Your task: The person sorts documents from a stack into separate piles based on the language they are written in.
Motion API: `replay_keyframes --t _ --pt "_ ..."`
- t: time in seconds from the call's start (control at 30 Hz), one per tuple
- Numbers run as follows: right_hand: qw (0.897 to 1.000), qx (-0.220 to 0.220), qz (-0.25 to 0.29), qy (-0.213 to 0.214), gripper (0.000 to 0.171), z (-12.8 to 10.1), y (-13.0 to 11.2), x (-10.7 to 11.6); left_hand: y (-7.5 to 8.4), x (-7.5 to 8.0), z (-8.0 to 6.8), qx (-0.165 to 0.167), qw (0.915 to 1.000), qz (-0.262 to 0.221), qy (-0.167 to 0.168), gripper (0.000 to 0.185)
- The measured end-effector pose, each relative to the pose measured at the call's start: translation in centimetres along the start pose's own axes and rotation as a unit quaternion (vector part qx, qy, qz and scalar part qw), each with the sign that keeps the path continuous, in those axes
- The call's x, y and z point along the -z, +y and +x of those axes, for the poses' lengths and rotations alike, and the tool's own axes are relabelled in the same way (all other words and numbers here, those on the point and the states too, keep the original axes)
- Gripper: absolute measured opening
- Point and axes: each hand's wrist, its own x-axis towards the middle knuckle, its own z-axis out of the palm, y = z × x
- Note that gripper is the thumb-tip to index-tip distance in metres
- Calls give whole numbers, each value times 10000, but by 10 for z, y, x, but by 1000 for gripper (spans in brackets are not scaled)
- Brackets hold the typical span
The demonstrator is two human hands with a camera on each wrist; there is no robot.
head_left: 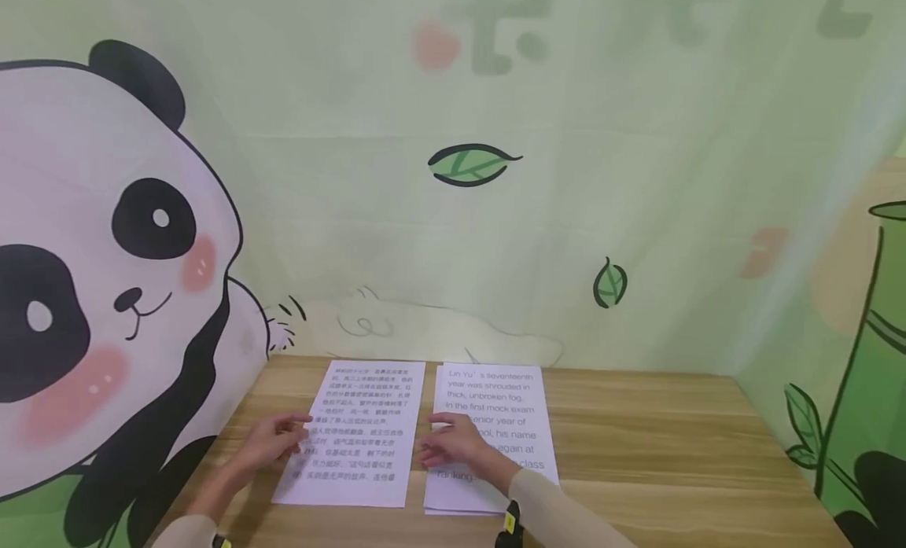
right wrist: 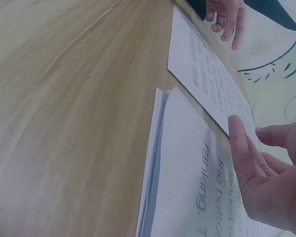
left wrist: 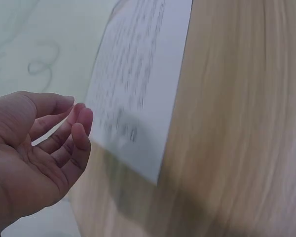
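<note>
Two printed papers lie side by side on a wooden table (head_left: 637, 438). The left sheet (head_left: 361, 438) carries dense small print. The right one (head_left: 499, 410) is a thin stack with large English print. My left hand (head_left: 279, 439) is at the left sheet's left edge, fingers loosely curled and holding nothing. In the left wrist view that hand (left wrist: 44, 143) sits just off the sheet (left wrist: 138, 84). My right hand (head_left: 453, 446) lies over the stack's left part with straight fingers. The right wrist view shows this hand (right wrist: 266, 173) above the stack (right wrist: 187, 177), beside the left sheet (right wrist: 207, 84).
A wall (head_left: 495, 218) with leaf drawings rises right behind the papers. A panda-printed panel (head_left: 106, 281) closes the left side and a bamboo-printed panel (head_left: 849, 375) the right. Bare wood stretches to the right of the stack.
</note>
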Motion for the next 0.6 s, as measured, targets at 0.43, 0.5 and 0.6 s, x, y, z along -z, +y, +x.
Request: replay_keyframes --t 0.43,0.5,0.6 --pt "9980 -2 -450 439 46 -32 2 64 38 -53 1 -997 9889 -90 -1100 34" --pt "9976 14 -490 492 45 -36 4 73 43 -66 0 -961 9878 -145 -1213 34" --pt "9958 -45 -654 632 43 -44 7 86 51 -85 -3 -861 9853 -213 -1462 35"
